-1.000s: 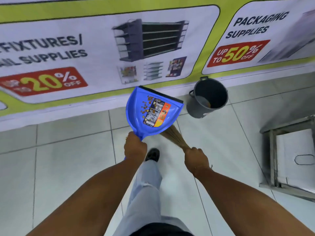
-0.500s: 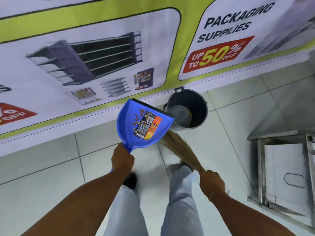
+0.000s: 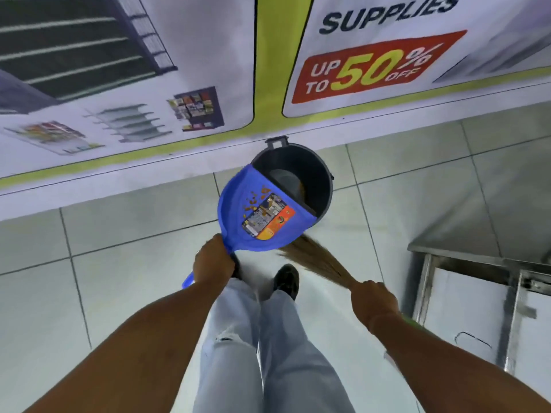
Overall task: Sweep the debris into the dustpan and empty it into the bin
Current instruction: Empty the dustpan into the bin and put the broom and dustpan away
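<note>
From my head camera, looking down past my legs, my left hand [image 3: 213,262] is wrapped tight around the handle of the one blue dustpan [image 3: 262,214], and my right hand [image 3: 374,301] is closed in a fist around the neck of the one straw broom [image 3: 316,259], whose bristles fan out below the pan, above the tiled floor [image 3: 134,278]. The pan's front lip hangs over the near rim of the single dark bin [image 3: 323,174], which stands on the floor against the printed banner [image 3: 208,70] along the wall. The debris [image 3: 256,199] sits as a scatter of small brown bits, too many and too small for me to count, on the pan's floor beside one printed label [image 3: 268,217] stuck inside it. I judge the pan light and stiff, easy to tip from the handle alone, and the bits dry and loose, so they should slide off the smooth plastic once I raise the handle end; tipped too quickly, some could skip past the rim. The broom feels like a light, springy bundle, best held where the straws are bound. One metal cabinet [image 3: 477,293] stands to my right, well apart from the bin.
</note>
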`<state>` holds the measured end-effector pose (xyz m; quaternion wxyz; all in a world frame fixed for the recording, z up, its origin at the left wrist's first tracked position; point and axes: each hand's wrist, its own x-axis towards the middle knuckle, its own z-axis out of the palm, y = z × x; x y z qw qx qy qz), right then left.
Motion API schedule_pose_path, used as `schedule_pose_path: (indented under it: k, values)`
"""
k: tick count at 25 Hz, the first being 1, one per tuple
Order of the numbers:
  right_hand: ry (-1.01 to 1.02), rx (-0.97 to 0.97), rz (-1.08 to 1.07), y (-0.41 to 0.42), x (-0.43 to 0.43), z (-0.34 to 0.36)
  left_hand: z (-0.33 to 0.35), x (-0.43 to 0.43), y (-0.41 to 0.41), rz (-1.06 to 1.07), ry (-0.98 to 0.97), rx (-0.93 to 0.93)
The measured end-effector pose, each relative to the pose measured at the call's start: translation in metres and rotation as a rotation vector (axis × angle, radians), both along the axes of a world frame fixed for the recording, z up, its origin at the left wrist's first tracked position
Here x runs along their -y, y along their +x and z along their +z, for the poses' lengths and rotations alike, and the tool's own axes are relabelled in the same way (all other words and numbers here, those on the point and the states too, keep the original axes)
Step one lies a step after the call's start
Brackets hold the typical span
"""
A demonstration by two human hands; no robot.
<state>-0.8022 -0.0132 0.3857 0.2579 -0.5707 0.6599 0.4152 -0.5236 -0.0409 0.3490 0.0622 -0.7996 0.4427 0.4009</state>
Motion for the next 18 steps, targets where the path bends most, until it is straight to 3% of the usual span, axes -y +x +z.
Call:
schedule_pose_path:
  k: [10,18]
  values:
    - [0.058,-0.028,-0.051,-0.015,0.039,-0.038,-0.038,0.061,-0.067,-0.098,0.139,0.03]
    - [0.073,-0.017,-0.035,-0.023,0.044,-0.037,-0.03,0.103,-0.093,-0.364,0.155,0.161]
